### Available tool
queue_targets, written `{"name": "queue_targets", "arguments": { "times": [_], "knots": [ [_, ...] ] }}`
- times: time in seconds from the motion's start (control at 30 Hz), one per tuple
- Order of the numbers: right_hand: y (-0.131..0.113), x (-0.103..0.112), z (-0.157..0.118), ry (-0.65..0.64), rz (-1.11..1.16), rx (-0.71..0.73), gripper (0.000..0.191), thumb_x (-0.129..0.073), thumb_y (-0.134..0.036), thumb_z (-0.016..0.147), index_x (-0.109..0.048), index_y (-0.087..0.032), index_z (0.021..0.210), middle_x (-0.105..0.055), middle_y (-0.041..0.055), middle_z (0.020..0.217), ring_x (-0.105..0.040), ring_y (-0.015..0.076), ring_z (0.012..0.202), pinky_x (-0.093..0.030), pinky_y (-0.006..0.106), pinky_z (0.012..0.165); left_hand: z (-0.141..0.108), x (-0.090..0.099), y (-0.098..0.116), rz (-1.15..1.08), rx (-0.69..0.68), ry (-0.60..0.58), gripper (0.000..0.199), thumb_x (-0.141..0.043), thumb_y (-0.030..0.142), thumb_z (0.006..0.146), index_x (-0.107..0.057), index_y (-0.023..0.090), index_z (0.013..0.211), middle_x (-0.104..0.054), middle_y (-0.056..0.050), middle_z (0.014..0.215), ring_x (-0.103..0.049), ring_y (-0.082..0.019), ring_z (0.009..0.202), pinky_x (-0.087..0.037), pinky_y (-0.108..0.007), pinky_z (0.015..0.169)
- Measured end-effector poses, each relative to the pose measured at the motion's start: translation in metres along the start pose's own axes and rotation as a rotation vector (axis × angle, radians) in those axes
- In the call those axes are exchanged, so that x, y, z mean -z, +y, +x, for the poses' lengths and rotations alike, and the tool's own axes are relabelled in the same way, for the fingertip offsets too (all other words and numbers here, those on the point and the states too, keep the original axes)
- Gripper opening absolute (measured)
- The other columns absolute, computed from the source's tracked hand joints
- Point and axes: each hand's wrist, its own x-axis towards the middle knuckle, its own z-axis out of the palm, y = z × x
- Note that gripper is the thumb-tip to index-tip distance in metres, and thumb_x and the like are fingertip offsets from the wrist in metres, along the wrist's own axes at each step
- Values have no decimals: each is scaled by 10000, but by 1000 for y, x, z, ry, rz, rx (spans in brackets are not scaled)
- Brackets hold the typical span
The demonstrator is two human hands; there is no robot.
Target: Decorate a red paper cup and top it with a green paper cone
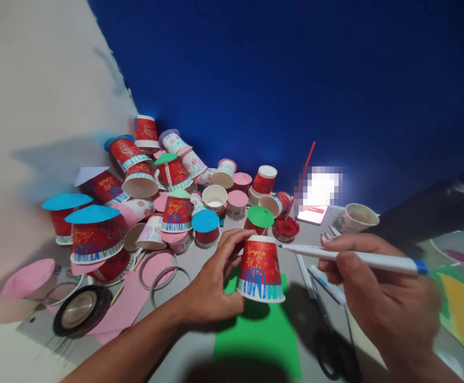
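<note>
In my left hand point(220, 279) is a red paper cup point(261, 266), held upside down with its white rim at the bottom. Gold lettering shows on its side, with blue and teal marker strokes along the lower part. My right hand point(379, 287) grips a white marker pen point(367, 259) with a blue end. Its blue tip points left, close to the cup's upper right edge; whether it touches I cannot tell. Below the cup lies a green paper sheet point(258, 340). Behind it stands a cup with a green paper disc point(261, 216) on top.
A heap of decorated paper cups point(96, 234) fills the left and back. Tape rings point(158, 269) and a black-rimmed round object point(81, 309) lie at left. A red pot point(286, 229), a bright phone point(314, 213), black scissors point(328, 346) and another cup point(355, 218) are at right.
</note>
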Motion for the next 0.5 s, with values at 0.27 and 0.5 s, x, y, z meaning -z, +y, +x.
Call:
{"name": "queue_targets", "arguments": {
  "times": [0.27, 0.5],
  "knots": [
    [2, 5, -3, -77, -257, 266, 64, -681, -286, 956, -743, -295, 970, -760, 5, 876, -697, 151, 621, -564, 253, 570, 1, 3, 1, 163, -72, -30, 1039, -690, -23, 592, -396, 345, 1518, -370, -94, 1543, -394, -369, 1485, -412, -535, 1221],
    [3, 3, -6, -137, -236, 357, 153, -666, -203, 945, -712, -295, 1059, -760, 11, 899, -743, 208, 813, -599, 337, 807, 1, 3, 6, 222, -82, -25, 1021, -665, -12, 608, -396, 335, 1530, -376, -96, 1538, -372, -355, 1484, -370, -543, 1243]
  ]
}}
